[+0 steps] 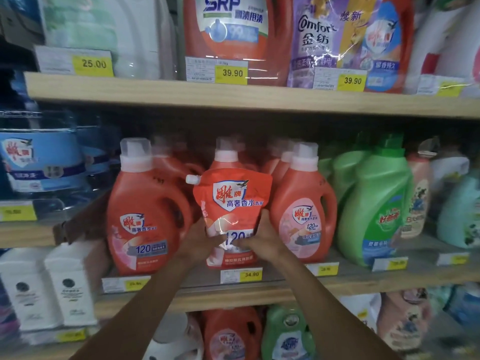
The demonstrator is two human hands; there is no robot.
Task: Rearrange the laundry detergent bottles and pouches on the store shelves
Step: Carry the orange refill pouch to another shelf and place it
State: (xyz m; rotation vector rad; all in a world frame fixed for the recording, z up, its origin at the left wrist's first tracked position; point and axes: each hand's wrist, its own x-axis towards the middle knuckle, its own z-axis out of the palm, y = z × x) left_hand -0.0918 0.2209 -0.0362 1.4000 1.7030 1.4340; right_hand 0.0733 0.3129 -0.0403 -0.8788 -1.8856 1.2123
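Blurred side price tags (18,213)

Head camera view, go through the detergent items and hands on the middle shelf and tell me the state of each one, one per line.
Red spout pouch: upright, held by both hands, cap on.
Left hand: gripping pouch's lower left.
Right hand: gripping pouch's lower right.
Left red bottle: upright, capped, on shelf.
Right red bottle: upright, capped, on shelf.
Green bottle: upright, capped, on shelf.

The pouch (232,216) stands on the middle shelf (337,284) between two bottles (145,216), before a third.
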